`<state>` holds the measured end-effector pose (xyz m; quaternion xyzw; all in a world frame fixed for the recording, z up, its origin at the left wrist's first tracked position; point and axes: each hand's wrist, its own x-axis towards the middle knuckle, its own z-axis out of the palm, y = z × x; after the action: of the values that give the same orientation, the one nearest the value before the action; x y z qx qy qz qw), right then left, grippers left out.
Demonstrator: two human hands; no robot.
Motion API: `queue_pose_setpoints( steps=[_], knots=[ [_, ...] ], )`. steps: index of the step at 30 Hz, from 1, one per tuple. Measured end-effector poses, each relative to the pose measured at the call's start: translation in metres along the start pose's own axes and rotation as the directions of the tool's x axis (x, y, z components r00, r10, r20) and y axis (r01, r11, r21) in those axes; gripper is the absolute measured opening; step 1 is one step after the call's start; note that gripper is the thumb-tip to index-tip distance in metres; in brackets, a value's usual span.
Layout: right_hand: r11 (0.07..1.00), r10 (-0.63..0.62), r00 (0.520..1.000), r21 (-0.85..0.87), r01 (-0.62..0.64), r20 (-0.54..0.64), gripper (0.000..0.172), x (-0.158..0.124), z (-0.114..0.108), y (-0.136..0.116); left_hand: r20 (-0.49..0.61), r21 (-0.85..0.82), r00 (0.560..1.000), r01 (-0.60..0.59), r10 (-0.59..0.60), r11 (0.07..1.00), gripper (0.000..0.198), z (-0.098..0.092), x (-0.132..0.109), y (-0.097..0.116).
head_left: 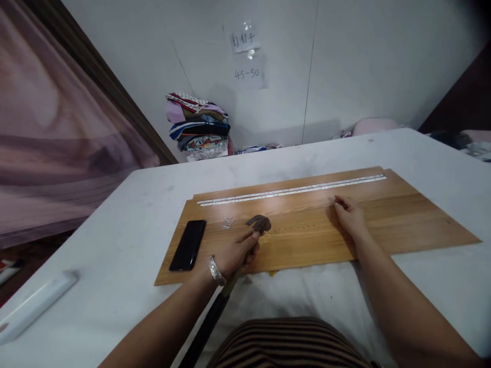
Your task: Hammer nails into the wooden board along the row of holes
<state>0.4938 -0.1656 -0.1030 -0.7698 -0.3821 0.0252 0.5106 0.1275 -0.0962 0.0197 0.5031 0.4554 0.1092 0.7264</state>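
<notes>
My left hand [240, 250] is closed around the neck of a claw hammer [261, 223], just below its dark metal head. The hammer's long handle runs back toward my body. Over the right part of the wooden board [326, 245], my right hand [351, 217] has its fingers curled together; whatever they might hold is too small to make out. Between the hands, a row of small dark dots [295, 228] marks the board; nails or holes, I cannot tell. Several small nails [227, 223] lie left of the hammer head.
Two silvery ruler-like strips [291, 190] lie along the board's far side. A black phone [187, 245] rests at its left end. The board sits on a white table [126, 220], with a white roll-like object [38, 306] at left. Folded clothes [199, 125] are stacked behind.
</notes>
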Motion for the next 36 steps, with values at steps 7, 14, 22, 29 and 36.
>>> queue_pose_setpoints(
  steps=[7,14,22,29,36],
  knots=[
    [0.997,0.063,0.998,0.043,-0.063,-0.001,0.031,-0.001,-0.002,0.0,-0.034,-0.018,0.999,0.028,-0.028,0.999,0.044,0.001,0.014,0.0],
    [0.997,0.061,0.998,0.037,-0.061,-0.001,0.029,-0.002,-0.003,-0.002,-0.038,-0.019,0.998,0.048,-0.049,0.999,0.042,0.001,0.015,0.004],
    [0.998,0.017,0.999,0.059,-0.014,-0.047,0.025,-0.002,0.0,0.002,-0.029,-0.003,0.999,0.032,-0.032,0.999,0.048,0.003,0.015,0.007],
    [0.998,0.043,0.998,0.047,-0.041,-0.042,0.024,-0.002,0.001,0.0,-0.032,0.028,0.998,0.062,-0.061,0.998,0.048,0.002,0.014,0.006],
    [0.997,0.04,0.998,0.064,-0.037,-0.05,0.023,-0.003,0.0,-0.003,-0.052,0.038,0.994,0.097,-0.095,0.995,0.053,0.002,0.014,0.006]
  ],
)
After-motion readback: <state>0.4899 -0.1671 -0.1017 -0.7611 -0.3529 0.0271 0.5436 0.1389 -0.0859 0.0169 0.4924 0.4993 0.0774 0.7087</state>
